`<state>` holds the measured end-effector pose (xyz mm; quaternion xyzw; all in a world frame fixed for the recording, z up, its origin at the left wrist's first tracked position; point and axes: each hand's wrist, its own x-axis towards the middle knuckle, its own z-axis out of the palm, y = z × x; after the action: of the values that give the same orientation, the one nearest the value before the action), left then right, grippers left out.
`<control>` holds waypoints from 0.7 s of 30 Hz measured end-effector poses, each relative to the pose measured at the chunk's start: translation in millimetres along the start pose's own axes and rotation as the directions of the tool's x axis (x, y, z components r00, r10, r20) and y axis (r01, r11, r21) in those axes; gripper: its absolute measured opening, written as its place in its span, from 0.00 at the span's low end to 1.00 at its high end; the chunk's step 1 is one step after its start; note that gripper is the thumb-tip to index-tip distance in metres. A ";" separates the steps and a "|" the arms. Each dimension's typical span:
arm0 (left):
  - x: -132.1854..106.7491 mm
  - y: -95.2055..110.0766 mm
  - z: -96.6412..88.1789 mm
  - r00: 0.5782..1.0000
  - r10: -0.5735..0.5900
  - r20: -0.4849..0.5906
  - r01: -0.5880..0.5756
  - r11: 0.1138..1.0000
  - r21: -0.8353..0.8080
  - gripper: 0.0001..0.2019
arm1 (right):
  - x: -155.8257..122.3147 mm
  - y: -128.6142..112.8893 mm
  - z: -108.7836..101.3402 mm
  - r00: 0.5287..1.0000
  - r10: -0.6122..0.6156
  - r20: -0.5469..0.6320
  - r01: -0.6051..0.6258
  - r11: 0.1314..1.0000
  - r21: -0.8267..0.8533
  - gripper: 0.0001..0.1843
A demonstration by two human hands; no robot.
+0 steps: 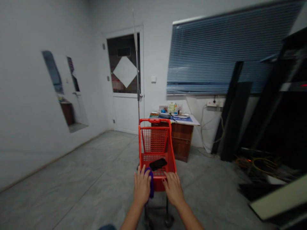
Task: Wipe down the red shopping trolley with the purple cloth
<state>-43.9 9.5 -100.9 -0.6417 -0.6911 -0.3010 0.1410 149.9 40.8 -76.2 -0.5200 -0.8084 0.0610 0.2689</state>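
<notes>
Spread fingers: your left hand (142,187) lay against a purple strap (151,182), your right hand (173,188) on the rear edge of a red shopping cart (154,140). A black phone (158,164) lay inside its basket.

The light is dim and greyish, soft and even around the white door (127,111), with no hard shadows or glare. Right of the door, the blue window blind (216,57) smears toward its far end, wide-angle stretching bends the walls (35,95), and the far corner sinks into near-black shadow, with a pale board (278,199) blurred at the frame's edge.
</notes>
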 end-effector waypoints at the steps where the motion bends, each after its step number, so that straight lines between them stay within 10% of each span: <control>1: 0.2 -1.2 0.4 1.000 0.002 0.012 -0.001 1.000 -0.016 0.19 | -1.8 -3.8 -0.2 1.000 0.006 -0.005 -0.006 1.000 0.004 0.25; 9: 7.9 -20.9 -13.1 0.999 -0.018 0.034 0.018 1.000 0.003 0.19 | -11.0 -33.8 3.8 0.999 0.029 0.016 -0.029 1.000 -0.004 0.25; 17: 3.8 53.2 -3.2 0.995 0.088 0.035 -0.086 0.995 -0.059 0.16 | -9.4 -9.5 -15.6 0.999 0.031 0.008 -0.031 0.997 -0.065 0.24; 21: 13.4 45.6 -10.2 0.981 0.174 0.086 -0.166 0.982 -0.093 0.15 | -18.1 -0.7 -25.7 0.999 0.029 0.018 -0.028 0.995 -0.094 0.23</control>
<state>-3.3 13.9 -74.5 -0.7174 -0.6260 -0.2869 0.1060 167.9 20.1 -60.9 -0.5429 -0.8055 0.0320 0.2354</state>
